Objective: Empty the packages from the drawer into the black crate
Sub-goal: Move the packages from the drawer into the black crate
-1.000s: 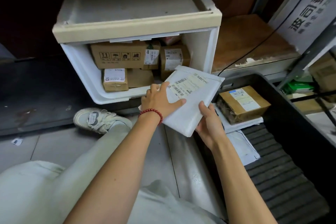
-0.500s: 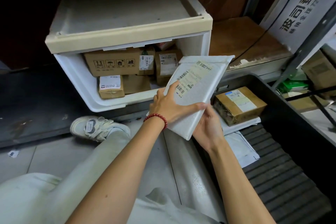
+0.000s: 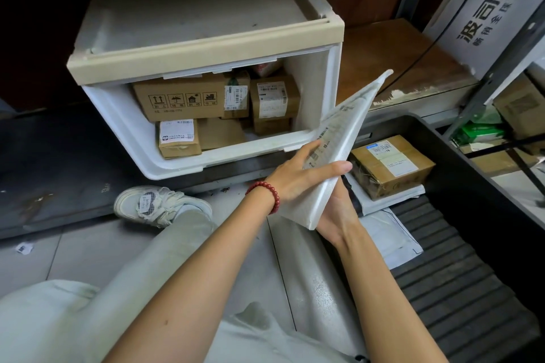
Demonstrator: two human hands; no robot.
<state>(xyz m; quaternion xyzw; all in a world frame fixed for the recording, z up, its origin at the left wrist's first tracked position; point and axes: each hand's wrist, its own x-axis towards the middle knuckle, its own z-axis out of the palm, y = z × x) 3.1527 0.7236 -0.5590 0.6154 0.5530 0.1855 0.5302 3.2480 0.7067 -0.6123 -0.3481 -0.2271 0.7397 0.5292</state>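
Envelope (image 3: 339, 138), white and padded, is held in the air between both hands, just off the front right corner of the drawer (image 3: 206, 163) and over the left edge of the black crate (image 3: 477, 186). It is tilted steeply, almost edge-on, with its label face turned left and its top corner beside the drawer's right wall. Left hand (image 3: 298, 177), red bead bracelet (image 3: 267, 194) at the wrist, lies flat on the label face: fingers (image 3: 311, 147) straight and close together, thumb stretched along the lower edge. Right hand (image 3: 339, 215) props the back face from below; its fingers are hidden behind the envelope, so cannot tell how they lie. Drawer holds several cardboard boxes (image 3: 180, 100) stacked toward its back and left. Crate holds one labelled brown box (image 3: 392, 165) at its far left corner, resting on flat white mailers (image 3: 395, 239).
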